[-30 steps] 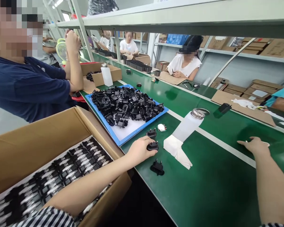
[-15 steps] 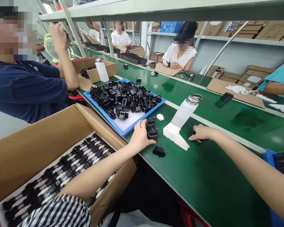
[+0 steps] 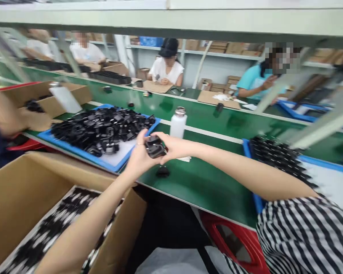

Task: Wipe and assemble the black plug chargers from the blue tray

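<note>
My left hand (image 3: 138, 158) is curled around black plug adapters (image 3: 154, 149) above the green bench. My right hand (image 3: 174, 146) has come up against it from the right, its fingers closed on a black adapter housing in the same cluster. Blur and the fingers hide where one piece ends and another begins. Just below the hands, a black plug piece (image 3: 162, 171) stands on the bench with its pins up. A white bottle with a metal top (image 3: 177, 125) rises behind my right hand, and part of a white cloth (image 3: 185, 159) shows under the wrist.
Left of the hands lies a blue-rimmed tray (image 3: 108, 166) heaped with black plug pieces. An open carton (image 3: 25, 179) with packed parts stands nearer me. Another blue tray (image 3: 254, 186) holds rows of adapters at right. Co-workers sit across the bench, under an overhead shelf (image 3: 171, 23).
My right hand has moved left from the bench with a black housing and met my left hand. The view has turned right, bringing the right tray into sight.
</note>
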Tool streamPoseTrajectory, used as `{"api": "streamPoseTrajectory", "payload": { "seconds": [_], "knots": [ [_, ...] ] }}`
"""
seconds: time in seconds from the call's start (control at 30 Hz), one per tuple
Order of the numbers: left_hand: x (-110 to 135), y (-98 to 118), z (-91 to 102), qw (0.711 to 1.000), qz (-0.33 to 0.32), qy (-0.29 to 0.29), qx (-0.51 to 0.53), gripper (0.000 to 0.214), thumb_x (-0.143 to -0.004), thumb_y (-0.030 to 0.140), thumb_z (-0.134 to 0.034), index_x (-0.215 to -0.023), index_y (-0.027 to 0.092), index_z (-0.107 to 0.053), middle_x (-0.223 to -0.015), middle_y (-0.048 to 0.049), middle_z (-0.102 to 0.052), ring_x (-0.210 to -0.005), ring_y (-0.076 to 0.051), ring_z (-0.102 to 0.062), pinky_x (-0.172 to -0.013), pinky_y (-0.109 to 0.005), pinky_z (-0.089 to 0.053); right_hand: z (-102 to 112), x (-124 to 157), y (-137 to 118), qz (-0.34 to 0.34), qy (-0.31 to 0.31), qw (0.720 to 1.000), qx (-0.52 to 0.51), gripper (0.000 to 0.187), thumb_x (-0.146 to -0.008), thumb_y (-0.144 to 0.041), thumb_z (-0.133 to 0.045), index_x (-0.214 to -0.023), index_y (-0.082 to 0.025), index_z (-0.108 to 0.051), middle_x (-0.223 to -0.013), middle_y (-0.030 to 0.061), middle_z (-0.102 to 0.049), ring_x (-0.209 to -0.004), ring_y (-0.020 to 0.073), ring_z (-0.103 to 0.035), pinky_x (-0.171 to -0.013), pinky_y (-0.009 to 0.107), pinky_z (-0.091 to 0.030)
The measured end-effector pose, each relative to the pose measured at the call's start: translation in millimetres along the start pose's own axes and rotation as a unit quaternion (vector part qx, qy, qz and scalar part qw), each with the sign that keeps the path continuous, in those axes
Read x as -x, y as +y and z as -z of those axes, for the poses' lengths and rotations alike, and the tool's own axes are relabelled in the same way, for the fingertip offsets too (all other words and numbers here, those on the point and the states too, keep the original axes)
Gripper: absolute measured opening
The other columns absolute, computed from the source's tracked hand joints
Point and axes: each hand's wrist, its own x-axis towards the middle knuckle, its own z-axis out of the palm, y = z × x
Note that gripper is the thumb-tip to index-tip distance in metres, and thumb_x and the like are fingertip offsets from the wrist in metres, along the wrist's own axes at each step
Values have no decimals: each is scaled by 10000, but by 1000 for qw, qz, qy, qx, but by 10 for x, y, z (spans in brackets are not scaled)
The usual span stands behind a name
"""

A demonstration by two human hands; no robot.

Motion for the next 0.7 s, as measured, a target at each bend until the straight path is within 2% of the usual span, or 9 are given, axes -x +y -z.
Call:
{"api": "streamPoseTrajectory", "payload": {
  "seconds": [0.1, 0.17, 0.27, 0.33, 0.4, 0.47, 0.53, 0.6, 0.7],
  "knots": [
    [-38, 440, 49, 992, -119, 47, 18, 946, -442, 371, -667, -1176, 247, -83, -1016, -47, -426, -885, -178, -489, -757, -301, -420, 299, 300, -260, 29, 71, 997, 24, 766, -483, -244, -685, -1118, -108, -280, -1112, 85, -368, -1035, 208, -339, -858, 279, -299],
    [-64, 761, 35, 979, -200, 42, 26, 967, -431, 398, -669, -1187, 275, -78, -1046, -38, -389, -907, -186, -468, -760, -317, -423, 509, 540, -498, -16, 91, 994, 62, 727, -471, -289, -683, -1079, -106, -329, -1060, 58, -393, -1020, 237, -347, -843, 317, -304],
    [-96, 1177, 12, 947, -320, -1, -18, 1034, -446, 425, -657, -1217, 269, 14, -1118, -46, -308, -979, -205, -408, -801, -354, -394, 760, 979, -799, -120, 133, 977, 115, 590, -574, -354, -592, -1053, -98, -361, -1013, 33, -396, -1011, 261, -349, -816, 377, -295],
    [-119, 1315, 56, 918, -388, -27, -81, 1069, -451, 462, -635, -1226, 246, 69, -1200, -45, -203, -1089, -234, -288, -882, -388, -308, 880, 1381, -876, -182, 189, 952, 156, 563, -583, -375, -572, -1036, -100, -383, -1006, 28, -394, -1003, 252, -358, -818, 378, -285],
    [-137, 1286, 155, 905, -404, -17, -131, 1052, -434, 505, -615, -1234, 246, 17, -1256, -9, -103, -1159, -249, -152, -931, -382, -232, 961, 1895, -824, -230, 262, 917, 194, 641, -468, -362, -655, -1004, -110, -410, -992, 35, -418, -960, 219, -400, -827, 327, -300],
    [-143, 1102, 265, 927, -344, 20, -147, 952, -429, 533, -594, -1219, 281, -126, -1258, 42, -139, -1157, -240, -172, -918, -345, -259, 991, 2478, -658, -336, 356, 853, 181, 638, -445, -295, -684, -998, -131, -409, -927, 43, -472, -860, 172, -468, -765, 272, -359],
    [-131, 825, 338, 960, -224, 12, -166, 759, -471, 552, -543, -1147, 330, -279, -1157, 92, -335, -1053, -204, -353, -851, -316, -332, 954, 3039, -411, -448, 444, 764, 136, 591, -516, -243, -654, -1027, -147, -374, -925, 66, -491, -823, 152, -485, -707, 241, -388],
    [-108, 522, 359, 974, -82, -45, -205, 473, -533, 541, -488, -967, 358, -446, -973, 147, -485, -878, -162, -481, -757, -289, -379, 859, 3473, -122, -587, 433, 672, 125, 493, -604, -271, -595, -1019, -134, -368, -982, 122, -467, -810, 155, -477, -605, 215, -404],
    [-69, 50, 358, 970, 62, -105, -211, 228, -584, 517, -439, -730, 361, -518, -806, 204, -540, -788, -150, -502, -689, -264, -366, 676, 3783, 322, -643, 368, 665, 96, 426, -674, -309, -518, -1007, -97, -358, -915, 166, -490, -659, 158, -492, -449, 224, -386]
  ]
}}
